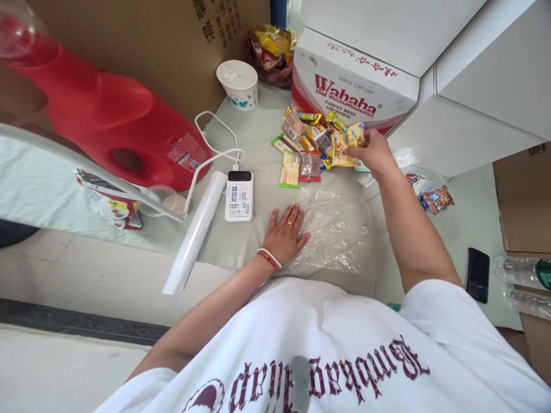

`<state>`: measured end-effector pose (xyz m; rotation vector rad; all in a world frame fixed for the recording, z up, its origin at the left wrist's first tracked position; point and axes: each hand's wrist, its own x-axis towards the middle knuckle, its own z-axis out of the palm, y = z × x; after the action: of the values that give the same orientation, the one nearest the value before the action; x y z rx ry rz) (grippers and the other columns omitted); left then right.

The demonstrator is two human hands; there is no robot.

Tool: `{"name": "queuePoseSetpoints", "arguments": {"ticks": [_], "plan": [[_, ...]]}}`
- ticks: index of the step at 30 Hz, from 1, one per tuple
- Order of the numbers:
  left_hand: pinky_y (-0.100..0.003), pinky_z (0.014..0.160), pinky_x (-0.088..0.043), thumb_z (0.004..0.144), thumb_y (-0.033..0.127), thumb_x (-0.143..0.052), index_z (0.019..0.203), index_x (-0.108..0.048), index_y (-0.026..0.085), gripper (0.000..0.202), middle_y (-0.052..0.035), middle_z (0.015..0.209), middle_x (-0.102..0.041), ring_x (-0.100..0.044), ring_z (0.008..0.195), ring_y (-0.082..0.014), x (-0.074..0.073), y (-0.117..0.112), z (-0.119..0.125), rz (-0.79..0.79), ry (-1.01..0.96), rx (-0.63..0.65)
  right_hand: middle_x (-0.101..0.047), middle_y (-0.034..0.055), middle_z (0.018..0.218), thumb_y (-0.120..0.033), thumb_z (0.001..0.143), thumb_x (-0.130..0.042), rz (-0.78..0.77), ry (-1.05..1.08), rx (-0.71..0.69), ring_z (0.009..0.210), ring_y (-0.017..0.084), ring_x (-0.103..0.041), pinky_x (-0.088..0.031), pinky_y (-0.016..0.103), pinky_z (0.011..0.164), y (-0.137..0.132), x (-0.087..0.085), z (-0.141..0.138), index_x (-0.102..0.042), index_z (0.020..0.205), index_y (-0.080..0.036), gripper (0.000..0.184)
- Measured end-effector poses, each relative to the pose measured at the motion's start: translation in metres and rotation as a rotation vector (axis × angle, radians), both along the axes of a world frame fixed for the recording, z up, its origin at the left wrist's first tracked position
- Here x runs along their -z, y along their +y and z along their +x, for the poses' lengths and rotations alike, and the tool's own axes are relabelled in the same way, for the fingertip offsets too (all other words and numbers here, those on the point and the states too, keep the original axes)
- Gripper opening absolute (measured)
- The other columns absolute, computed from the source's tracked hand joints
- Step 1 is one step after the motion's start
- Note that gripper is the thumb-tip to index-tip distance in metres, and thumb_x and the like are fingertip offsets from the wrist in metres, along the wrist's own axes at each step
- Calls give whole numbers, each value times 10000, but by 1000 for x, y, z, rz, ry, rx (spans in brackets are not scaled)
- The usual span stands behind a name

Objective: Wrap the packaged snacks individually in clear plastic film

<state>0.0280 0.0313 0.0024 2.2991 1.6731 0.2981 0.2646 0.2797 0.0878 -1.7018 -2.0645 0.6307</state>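
My left hand (286, 232) lies flat with fingers spread on the left edge of a clear plastic bag (340, 232) spread on the pale green sheet. My right hand (375, 150) reaches forward and pinches a yellow snack packet (348, 146) at the right side of a pile of small wrapped snacks (303, 152). The pile sits just in front of a white and red Wahaha carton (348, 86).
A white power bank (239, 195) with its cable, a white roll (196, 232) and a red plastic object (116, 123) lie to the left. A paper cup (238, 84) stands behind. Loose snacks (437, 199), a black phone (477, 274) and bottles (523, 272) are on the right.
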Motion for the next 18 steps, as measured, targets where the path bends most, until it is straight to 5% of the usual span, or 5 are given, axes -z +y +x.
{"name": "queuePoseSetpoints", "arguments": {"ticks": [3, 6, 12, 18], "plan": [[-594, 1303, -69, 1032, 519, -368, 1612, -368, 111, 709, -176, 1694, -300, -258, 1595, -315, -1, 0, 0, -4, -11, 0, -739, 58, 1019, -272, 724, -804, -310, 82, -147, 838, 205, -700, -568, 299, 701, -55, -15, 24, -579, 1116, -187, 461], [-599, 1302, -45, 1015, 571, -386, 1614, -362, 108, 757, -181, 1695, -293, -251, 1596, -324, -1, -1, 0, -5, -15, 5, -724, 12, 906, -280, 668, -824, -531, -64, -297, 791, 201, -669, -500, 266, 649, -111, -6, 24, -617, 1018, -212, 412], [-657, 1282, 0, 1014, 581, -371, 1632, -306, 85, 795, -204, 1702, -248, -240, 1596, -349, 1, -1, 3, -15, 6, -51, -679, 112, 1177, -460, 801, -772, -303, -463, -88, 1014, 281, -660, -440, 304, 697, -165, 8, 14, -604, 1231, -223, 519], [-664, 1278, -30, 1014, 560, -398, 1630, -324, 110, 766, -192, 1704, -255, -239, 1595, -353, 0, -2, -2, 13, -19, -77, -638, 153, 1236, -558, 839, -747, -287, -587, -135, 1109, 334, -609, -472, 357, 751, -197, 3, -9, -616, 1229, -224, 529]]}}
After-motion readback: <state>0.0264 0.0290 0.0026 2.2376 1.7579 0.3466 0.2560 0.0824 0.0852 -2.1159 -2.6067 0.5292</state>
